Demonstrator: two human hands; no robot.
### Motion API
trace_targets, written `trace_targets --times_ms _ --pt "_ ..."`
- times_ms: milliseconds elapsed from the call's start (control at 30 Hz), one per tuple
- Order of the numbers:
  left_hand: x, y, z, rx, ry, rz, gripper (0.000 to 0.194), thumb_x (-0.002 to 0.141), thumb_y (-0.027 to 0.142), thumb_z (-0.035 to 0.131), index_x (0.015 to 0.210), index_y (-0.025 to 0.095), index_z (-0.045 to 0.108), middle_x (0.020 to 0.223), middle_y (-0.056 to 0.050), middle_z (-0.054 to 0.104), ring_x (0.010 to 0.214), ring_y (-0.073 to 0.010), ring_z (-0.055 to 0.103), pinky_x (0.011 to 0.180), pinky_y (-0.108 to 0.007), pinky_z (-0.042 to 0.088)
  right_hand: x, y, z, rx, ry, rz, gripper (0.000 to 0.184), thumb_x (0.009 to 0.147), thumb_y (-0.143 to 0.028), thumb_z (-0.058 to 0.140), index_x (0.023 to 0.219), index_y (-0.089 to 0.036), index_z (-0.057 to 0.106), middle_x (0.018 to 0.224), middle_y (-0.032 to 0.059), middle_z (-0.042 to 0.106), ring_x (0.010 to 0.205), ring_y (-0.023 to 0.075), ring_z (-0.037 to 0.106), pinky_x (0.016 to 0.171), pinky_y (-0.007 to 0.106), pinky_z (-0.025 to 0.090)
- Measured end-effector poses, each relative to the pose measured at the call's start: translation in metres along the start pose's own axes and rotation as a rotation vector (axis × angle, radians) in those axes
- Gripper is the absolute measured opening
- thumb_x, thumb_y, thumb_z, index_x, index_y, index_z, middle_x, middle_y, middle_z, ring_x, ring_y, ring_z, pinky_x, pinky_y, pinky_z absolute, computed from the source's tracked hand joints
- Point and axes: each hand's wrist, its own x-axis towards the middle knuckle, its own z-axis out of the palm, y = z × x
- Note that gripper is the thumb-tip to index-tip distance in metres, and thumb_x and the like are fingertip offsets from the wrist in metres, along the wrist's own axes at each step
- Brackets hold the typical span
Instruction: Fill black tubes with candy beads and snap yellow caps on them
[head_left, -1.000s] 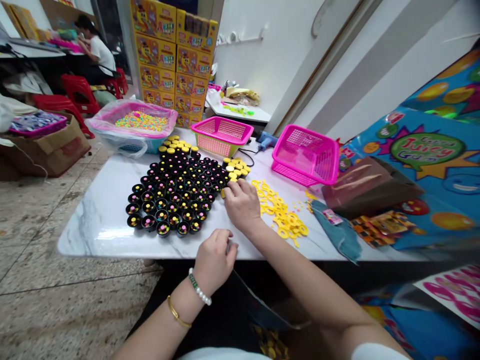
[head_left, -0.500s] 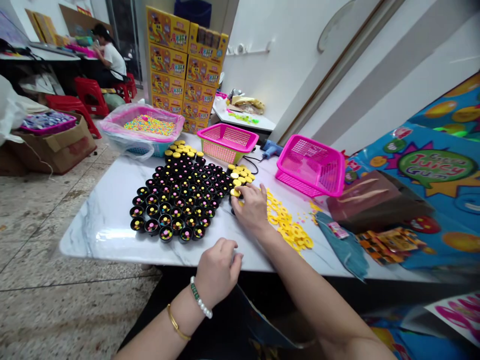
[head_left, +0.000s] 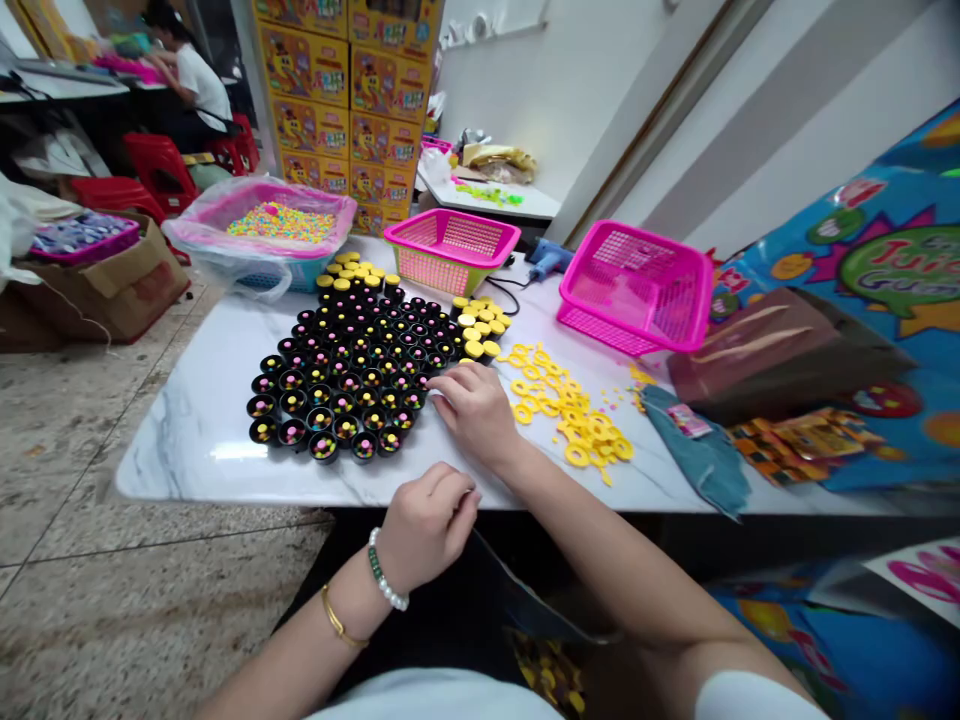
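Several small black cups [head_left: 352,375] holding coloured candy stand packed together on the white marble table [head_left: 202,440]. A few at the far side wear yellow lids [head_left: 478,320]. My right hand [head_left: 474,412] lies on the table at the cluster's right edge, fingers bent and touching the nearest cups; I cannot make out anything in it. Loose yellow rings [head_left: 566,410] are scattered just right of it. My left hand [head_left: 425,522] hovers at the table's front edge, fingers curled in a loose fist, with a bead bracelet and a gold bangle on the wrist.
Two pink mesh baskets [head_left: 450,250] [head_left: 637,290] and a blue glue gun [head_left: 547,262] sit at the back. A pink tub of coloured candy [head_left: 262,232] stands back left. A brown bag [head_left: 772,355] and teal cloth [head_left: 701,460] lie right. A person sits far left by stacked yellow cartons [head_left: 352,110].
My right hand drew back from the yellow-lidded cups toward the near right edge of the cluster. My left hand stayed at the table edge. The view shifted slightly.
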Motion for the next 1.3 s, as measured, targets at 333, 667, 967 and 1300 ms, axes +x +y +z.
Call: trace_targets --times_ms 333,667,967,1300 --pt "0.003 0.013 -0.005 -0.020 0.086 -0.230 0.037 0.088 0.015 0.058 0.123 0.017 0.050 0.103 -0.006 0.055 0.060 -0.0071 0.053 0.059 -0.022 0.051 -0.029 0.010 -0.066 0.025 -0.226 -0.189 0.023 0.094 -0.021 0.048 0.078 -0.017 0.064 0.072 0.0048 0.059 0.076 0.0184 0.050 0.069 0.032 0.035" --pt "0.032 0.007 0.000 -0.012 -0.093 -0.231 0.028 0.083 0.014 0.064 0.110 0.017 0.061 0.098 -0.004 0.057 0.067 -0.0095 0.056 0.066 -0.023 0.053 -0.061 0.041 -0.073 0.125 -0.173 0.368 0.024 0.093 -0.033 0.055 0.104 -0.016 0.067 0.089 0.0071 0.070 0.077 0.0183 0.064 0.069 0.029 0.047" --pt "0.029 0.004 -0.005 -0.031 -0.163 -0.305 0.029 0.078 0.016 0.073 0.105 0.017 0.065 0.096 -0.003 0.058 0.058 -0.0063 0.052 0.058 -0.021 0.049 -0.062 0.060 -0.057 -0.090 -0.456 0.533 0.020 0.085 -0.036 0.061 0.090 -0.017 0.064 0.090 0.0080 0.070 0.079 0.0234 0.065 0.063 0.031 0.043" --pt "0.038 0.005 0.001 0.002 -0.186 -0.278 0.028 0.079 0.016 0.070 0.106 0.018 0.067 0.097 -0.004 0.060 0.065 -0.0084 0.053 0.063 -0.022 0.050 -0.080 0.031 -0.093 0.889 -0.413 0.714 0.024 0.078 -0.039 0.069 0.089 -0.018 0.071 0.065 0.0006 0.067 0.048 0.0109 0.056 0.045 0.022 0.045"
